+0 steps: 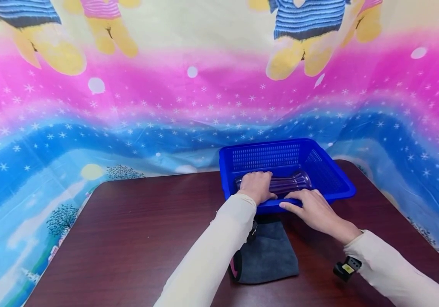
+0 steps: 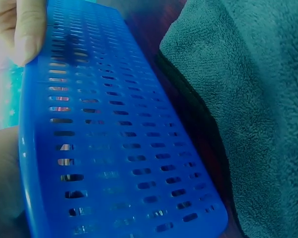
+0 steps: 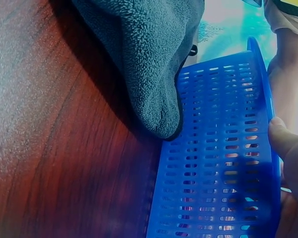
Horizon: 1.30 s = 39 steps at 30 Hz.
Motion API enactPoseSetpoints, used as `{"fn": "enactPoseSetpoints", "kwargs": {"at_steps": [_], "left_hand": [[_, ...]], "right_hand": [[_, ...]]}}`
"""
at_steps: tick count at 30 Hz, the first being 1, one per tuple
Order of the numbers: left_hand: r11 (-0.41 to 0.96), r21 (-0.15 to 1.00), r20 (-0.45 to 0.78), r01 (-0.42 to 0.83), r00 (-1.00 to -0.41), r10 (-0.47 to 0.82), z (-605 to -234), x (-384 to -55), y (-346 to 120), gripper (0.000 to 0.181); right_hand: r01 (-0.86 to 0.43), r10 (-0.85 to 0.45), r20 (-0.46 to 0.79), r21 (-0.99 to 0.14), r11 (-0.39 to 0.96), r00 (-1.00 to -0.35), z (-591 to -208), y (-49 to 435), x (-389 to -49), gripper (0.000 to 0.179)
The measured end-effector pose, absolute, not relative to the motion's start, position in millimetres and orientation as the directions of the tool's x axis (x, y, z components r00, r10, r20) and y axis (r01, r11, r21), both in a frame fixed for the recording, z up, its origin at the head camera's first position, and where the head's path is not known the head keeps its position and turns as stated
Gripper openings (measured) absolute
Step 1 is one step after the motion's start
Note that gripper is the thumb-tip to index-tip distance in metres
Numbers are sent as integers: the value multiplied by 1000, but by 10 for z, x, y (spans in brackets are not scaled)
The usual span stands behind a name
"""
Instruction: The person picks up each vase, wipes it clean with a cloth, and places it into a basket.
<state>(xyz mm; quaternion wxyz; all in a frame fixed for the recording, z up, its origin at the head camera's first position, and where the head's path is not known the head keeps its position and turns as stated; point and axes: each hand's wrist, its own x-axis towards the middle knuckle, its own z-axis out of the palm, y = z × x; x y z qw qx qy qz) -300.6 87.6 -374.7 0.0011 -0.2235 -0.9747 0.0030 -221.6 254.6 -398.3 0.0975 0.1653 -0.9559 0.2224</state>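
A ribbed clear glass vase [image 1: 290, 182] lies on its side in a blue plastic basket [image 1: 334, 197], its flared end toward the right. My left hand [image 1: 255, 186] reaches over the basket's front rim and grips the vase's left part, its fingertips mostly hidden. On that same front rim, my right hand [image 1: 315, 209] holds the edge, with the thumb outside and the fingers over the inside. The right thumb [image 3: 283, 136] shows against the rim in the right wrist view. Just before the basket lies a folded dark grey towel [image 1: 267, 256], under the left forearm.
The dark wood table [image 1: 158, 213] has rounded back corners. A printed cloth backdrop [image 1: 188, 98] hangs close behind the basket and along both sides. A wrist camera [image 1: 347, 268] sits on the right sleeve.
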Motion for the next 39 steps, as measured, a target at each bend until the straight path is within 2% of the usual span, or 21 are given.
{"fn": "enactPoseSetpoints", "kwargs": {"at_steps": [17, 32, 39], "left_hand": [[899, 69, -34, 432, -900, 435, -3648, -2998, 774, 68], [886, 42, -13, 462, -886, 463, -3634, -2963, 734, 67], [880, 75, 20, 469, -883, 469, -3608, -2936, 647, 66]], "right_hand": [[-349, -273, 236, -393, 851, -932, -3948, 2549, -2219, 34], [-359, -281, 241, -403, 842, -929, -3964, 2538, -2209, 36], [-362, -282, 248, -393, 845, -927, -3962, 2555, -2208, 36]]}}
